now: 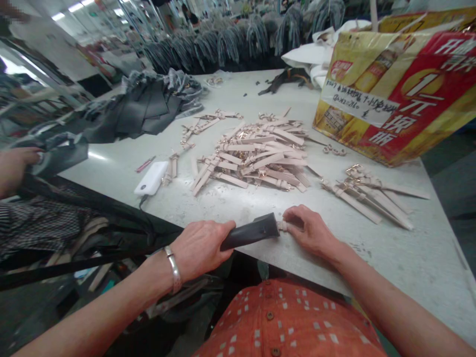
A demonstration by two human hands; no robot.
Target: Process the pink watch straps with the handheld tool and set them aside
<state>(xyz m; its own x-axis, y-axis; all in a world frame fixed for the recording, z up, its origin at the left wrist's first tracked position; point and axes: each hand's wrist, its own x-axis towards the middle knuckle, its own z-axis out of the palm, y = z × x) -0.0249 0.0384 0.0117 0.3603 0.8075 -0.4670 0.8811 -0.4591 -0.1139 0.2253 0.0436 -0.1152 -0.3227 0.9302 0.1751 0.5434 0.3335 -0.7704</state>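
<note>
Down at the near edge of the table (409,258), the left hand (201,248) is closed around a dark strap (253,232), while the right hand (310,230) pinches a small beige piece (282,226) at its tip. Beyond them lies a pile of beige straps (256,158), with a smaller bundle (368,196) to its right.

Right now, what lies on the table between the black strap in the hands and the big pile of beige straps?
Nothing: in the head view, bare table separates the black strap from the pile of beige straps.
</note>
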